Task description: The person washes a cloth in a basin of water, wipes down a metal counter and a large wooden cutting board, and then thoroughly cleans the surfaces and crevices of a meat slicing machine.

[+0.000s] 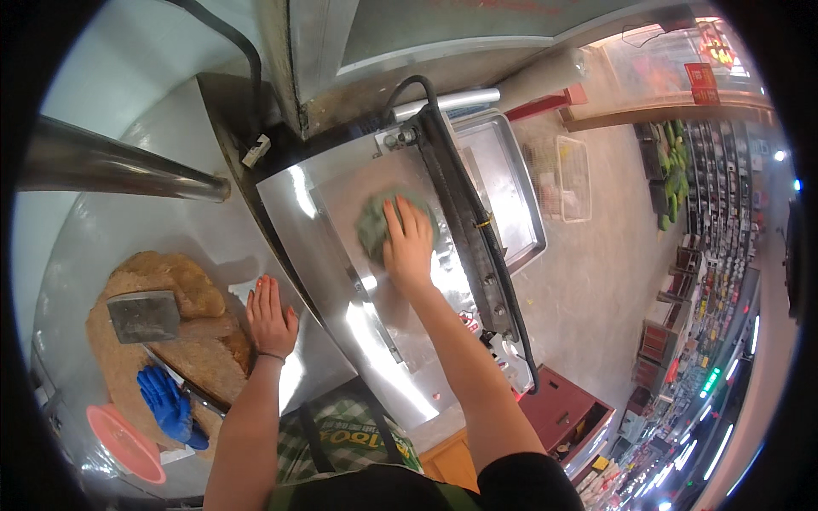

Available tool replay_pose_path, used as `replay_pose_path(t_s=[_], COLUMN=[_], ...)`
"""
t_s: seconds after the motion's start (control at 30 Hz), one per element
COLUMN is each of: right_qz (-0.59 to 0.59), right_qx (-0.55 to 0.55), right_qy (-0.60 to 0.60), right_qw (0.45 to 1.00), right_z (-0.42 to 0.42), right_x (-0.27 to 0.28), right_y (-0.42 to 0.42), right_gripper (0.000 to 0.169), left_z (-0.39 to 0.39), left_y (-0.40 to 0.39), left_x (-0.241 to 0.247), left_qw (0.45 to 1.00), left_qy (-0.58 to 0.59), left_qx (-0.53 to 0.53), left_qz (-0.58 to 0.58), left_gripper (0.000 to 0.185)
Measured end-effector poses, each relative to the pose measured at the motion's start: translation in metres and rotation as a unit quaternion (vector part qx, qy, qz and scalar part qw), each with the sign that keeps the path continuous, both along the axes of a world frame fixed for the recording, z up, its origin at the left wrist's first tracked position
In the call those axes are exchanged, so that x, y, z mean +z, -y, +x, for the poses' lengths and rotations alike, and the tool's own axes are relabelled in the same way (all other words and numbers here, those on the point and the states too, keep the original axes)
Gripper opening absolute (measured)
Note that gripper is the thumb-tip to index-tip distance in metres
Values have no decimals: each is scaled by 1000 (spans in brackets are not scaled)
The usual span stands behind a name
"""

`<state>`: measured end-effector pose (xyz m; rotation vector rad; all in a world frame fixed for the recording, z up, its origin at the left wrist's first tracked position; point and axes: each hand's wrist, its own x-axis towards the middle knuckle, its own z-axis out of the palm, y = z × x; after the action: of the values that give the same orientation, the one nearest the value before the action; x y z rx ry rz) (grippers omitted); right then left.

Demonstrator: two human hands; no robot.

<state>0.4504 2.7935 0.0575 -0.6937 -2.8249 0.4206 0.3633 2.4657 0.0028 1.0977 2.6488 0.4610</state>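
Observation:
My right hand (407, 246) presses down on a crumpled greenish cloth (370, 225), its fingers spread over the top. The cloth lies on the shiny metal top of a machine (345, 191). To the left, my left hand (268, 316) rests with fingers extended on the grey metal worktop (236, 223), holding nothing. It is beside the right edge of a thick, worn wooden chopping block (211, 338). On that block are a cleaver blade (144, 316), a long knife (185, 381) and a blue rubber glove (165, 404).
A pink plastic basin (126, 443) sits at the lower left. A metal post (128, 166) stands on the worktop. Beyond the machine's black cable (460, 172) are a metal tray (533, 239) and a white basket (578, 179). A dark red cabinet (556, 409) stands at the lower right.

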Motion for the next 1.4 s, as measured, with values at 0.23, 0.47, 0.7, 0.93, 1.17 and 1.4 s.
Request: replay_pose_path(t_s=[0.23,0.47,0.7,0.93,1.17,1.4], right_qz=[-72,12,-28,-10,-29,-19], right_qx=[-52,-73,-113,-292,-242,-208], right_qy=[51,-128,-117,-33,-50,-63], right_qw=[995,989,986,956,969,976], right_z=[109,-92,33,235,165,135], right_x=[3,-7,-13,12,16,-1], right_y=[55,-38,-4,87,74,32], right_gripper=[73,62,54,60,54,55], left_z=[4,3,1,9,10,5], left_y=[5,-3,-4,-8,-7,-6], left_x=[-3,-11,-8,-4,-7,-9], left_qw=[1000,1000,995,995,994,997], left_qy=[-9,-28,-97,-93,-99,-75], left_qx=[-4,-4,-31,-28,-30,-21], left_qz=[8,-3,12,23,18,-4], left_gripper=[75,75,68,67,66,68])
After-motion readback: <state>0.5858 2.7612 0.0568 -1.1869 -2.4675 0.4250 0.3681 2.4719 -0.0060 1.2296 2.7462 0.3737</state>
